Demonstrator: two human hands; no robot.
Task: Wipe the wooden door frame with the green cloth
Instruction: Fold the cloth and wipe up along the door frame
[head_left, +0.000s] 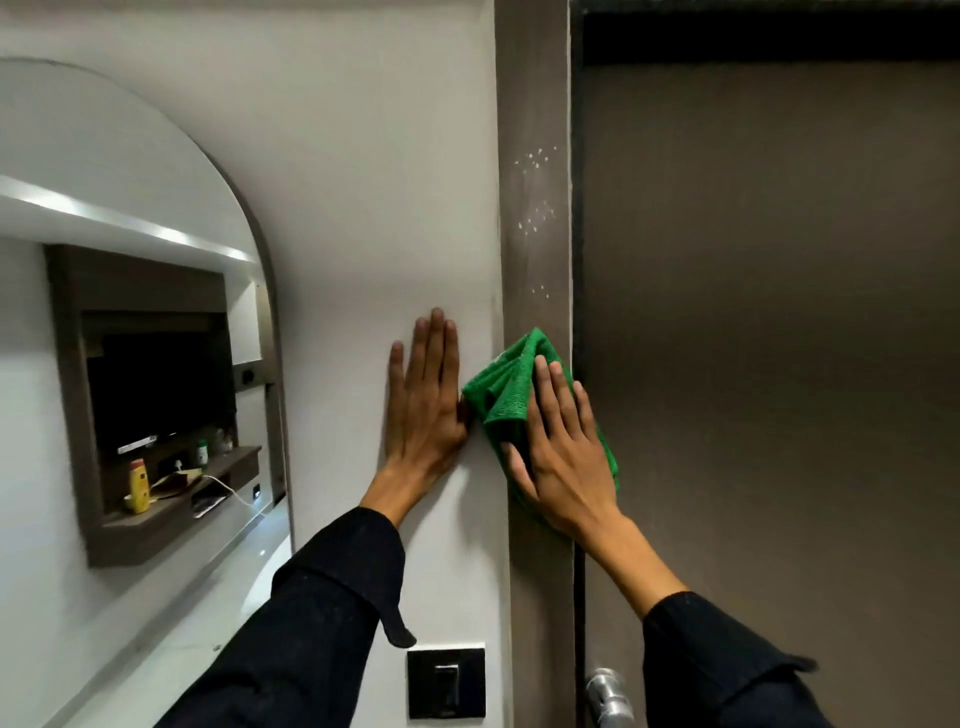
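The wooden door frame (535, 208) is a grey-brown vertical strip between the white wall and the dark door. Small white specks dot it above my hands. The green cloth (501, 387) is bunched flat against the frame. My right hand (563, 441) presses on the cloth with fingers spread, pointing up. My left hand (428, 400) lies flat and open on the white wall just left of the frame, its thumb side touching the cloth's edge.
The dark brown door (779, 364) fills the right side, with a silver handle (608, 693) at the bottom. A black wall switch (445, 683) sits below my left arm. An arched mirror (130, 312) at left reflects a shelf with bottles.
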